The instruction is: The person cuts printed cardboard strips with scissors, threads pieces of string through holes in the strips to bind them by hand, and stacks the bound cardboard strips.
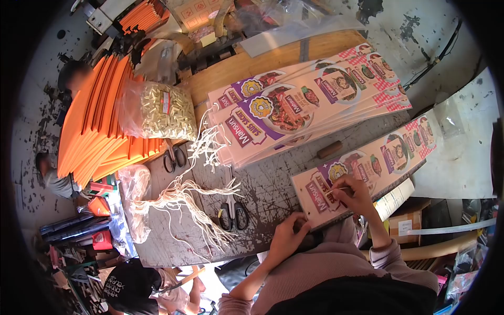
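On the big scratched grey table (pixel 262 191), a fanned pile of pink food-picture cards (pixel 310 107). Beside it, near the edge, a long pink card (pixel 371 169). At its corner, left hand (pixel 289 234), curled, grip hard to tell. Over it, right hand (pixel 356 196), pinching a small dark thing (pixel 344 188).

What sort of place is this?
Looks like a small print-finishing or packaging workshop, though I can't be certain. Stacked printed panels bearing the Mahsuri name, a plastic bag of small fittings, and loose pale cords share a heavily scratched worktable.
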### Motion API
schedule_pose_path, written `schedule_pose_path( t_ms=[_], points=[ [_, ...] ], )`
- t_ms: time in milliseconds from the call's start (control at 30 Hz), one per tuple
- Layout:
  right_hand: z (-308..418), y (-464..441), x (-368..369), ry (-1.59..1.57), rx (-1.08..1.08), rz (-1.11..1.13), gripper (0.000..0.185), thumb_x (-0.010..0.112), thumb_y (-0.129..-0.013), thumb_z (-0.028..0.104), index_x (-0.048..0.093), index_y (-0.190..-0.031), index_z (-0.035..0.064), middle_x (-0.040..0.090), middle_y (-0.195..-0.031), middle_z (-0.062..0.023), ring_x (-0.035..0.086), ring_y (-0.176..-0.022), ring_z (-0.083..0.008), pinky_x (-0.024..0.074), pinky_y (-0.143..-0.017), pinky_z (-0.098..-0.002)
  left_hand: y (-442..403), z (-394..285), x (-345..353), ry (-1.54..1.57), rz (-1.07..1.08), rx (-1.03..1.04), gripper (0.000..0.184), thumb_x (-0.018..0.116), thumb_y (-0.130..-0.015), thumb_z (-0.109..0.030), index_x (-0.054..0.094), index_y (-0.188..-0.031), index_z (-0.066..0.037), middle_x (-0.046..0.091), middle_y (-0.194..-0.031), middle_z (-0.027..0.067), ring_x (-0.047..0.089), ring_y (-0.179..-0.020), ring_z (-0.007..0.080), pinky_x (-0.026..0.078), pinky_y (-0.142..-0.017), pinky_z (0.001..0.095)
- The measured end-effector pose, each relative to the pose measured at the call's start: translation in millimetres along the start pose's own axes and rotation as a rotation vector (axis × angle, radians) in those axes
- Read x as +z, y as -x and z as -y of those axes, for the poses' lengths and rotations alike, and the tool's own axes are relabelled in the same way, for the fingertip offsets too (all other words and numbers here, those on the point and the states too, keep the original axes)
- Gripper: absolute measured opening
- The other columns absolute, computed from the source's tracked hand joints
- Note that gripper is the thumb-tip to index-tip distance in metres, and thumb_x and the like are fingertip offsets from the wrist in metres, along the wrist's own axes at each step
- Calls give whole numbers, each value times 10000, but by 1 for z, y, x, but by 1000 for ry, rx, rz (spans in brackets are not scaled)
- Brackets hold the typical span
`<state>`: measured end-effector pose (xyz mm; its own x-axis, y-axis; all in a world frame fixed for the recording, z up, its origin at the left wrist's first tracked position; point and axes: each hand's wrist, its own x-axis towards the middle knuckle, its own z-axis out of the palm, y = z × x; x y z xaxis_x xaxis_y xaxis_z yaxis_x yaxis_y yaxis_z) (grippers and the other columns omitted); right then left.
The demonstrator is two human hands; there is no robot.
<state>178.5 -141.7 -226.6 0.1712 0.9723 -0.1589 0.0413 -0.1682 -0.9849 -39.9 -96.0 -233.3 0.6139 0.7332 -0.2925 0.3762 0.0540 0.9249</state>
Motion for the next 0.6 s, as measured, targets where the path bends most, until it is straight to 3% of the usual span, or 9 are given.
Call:
schedule_pose_path(
  t_ms=[100, 167, 200, 267, 300, 367, 467, 600],
  points=[
    [24, 3, 9, 15, -55, -57, 104, 605, -819, 85, 553, -853, 2, 553, -713, -33, 557, -704, -79, 455, -617, -197, -3, 8, 2, 196, 86, 29, 185, 596, -828, -97, 518, -970, -9, 585, -785, 89, 596, -739, 123, 455, -623, 261],
    [38, 5, 16, 381, -178, -24, 119, 676, -750, 106, 580, -782, 43, 521, -682, -30, 527, -662, -112, 442, -558, -225, -3, 0, -1, 375, 128, -37, 197, 588, -834, -81, 503, -994, -6, 581, -808, 73, 578, -779, 108, 453, -647, 252],
    [45, 5, 22, 382, -177, -28, 119, 676, -750, 106, 580, -782, 43, 521, -682, -30, 527, -662, -112, 442, -558, -225, -3, -7, -3, 550, 164, -98, 212, 581, -839, -66, 487, -1018, -3, 576, -831, 56, 559, -819, 92, 451, -672, 242],
    [54, 3, 35, 662, -430, -55, 136, 710, -680, 94, 594, -748, 72, 502, -666, -37, 497, -626, -184, 425, -513, -285, -4, -24, -6, 599, 131, -93, 213, 574, -842, -51, 481, -1025, 3, 570, -858, 48, 546, -830, 88, 445, -692, 231],
    [56, 3, 40, 660, -431, -58, 136, 710, -680, 94, 594, -748, 72, 502, -666, -37, 497, -626, -184, 425, -513, -285, -4, -28, -7, 653, 93, -89, 214, 567, -844, -37, 474, -1031, 10, 564, -885, 40, 533, -840, 83, 439, -712, 220],
    [58, 3, 47, 705, -488, -106, 175, 715, -629, 75, 595, -757, 81, 501, -667, -37, 470, -622, -243, 405, -493, -326, -3, -26, -16, 609, 84, -128, 214, 567, -842, -30, 475, -1030, 13, 564, -882, 42, 528, -848, 78, 433, -725, 213],
    [56, 1, 50, 792, -568, -111, 162, 681, -664, 113, 563, -774, 111, 507, -710, -26, 514, -696, -225, 447, -496, -319, 3, -1, -28, 572, 77, -178, 203, 564, -838, -21, 487, -1024, 9, 572, -920, 48, 530, -879, 81, 429, -767, 218],
    [52, 0, 62, 763, -600, -82, 180, 711, -624, 83, 584, -751, 101, 496, -663, -27, 485, -637, -229, 410, -495, -323, 10, 7, -34, 581, 75, -206, 164, 548, -855, -52, 507, -1006, -4, 578, -929, 42, 541, -875, 88, 436, -786, 230]
  ],
)
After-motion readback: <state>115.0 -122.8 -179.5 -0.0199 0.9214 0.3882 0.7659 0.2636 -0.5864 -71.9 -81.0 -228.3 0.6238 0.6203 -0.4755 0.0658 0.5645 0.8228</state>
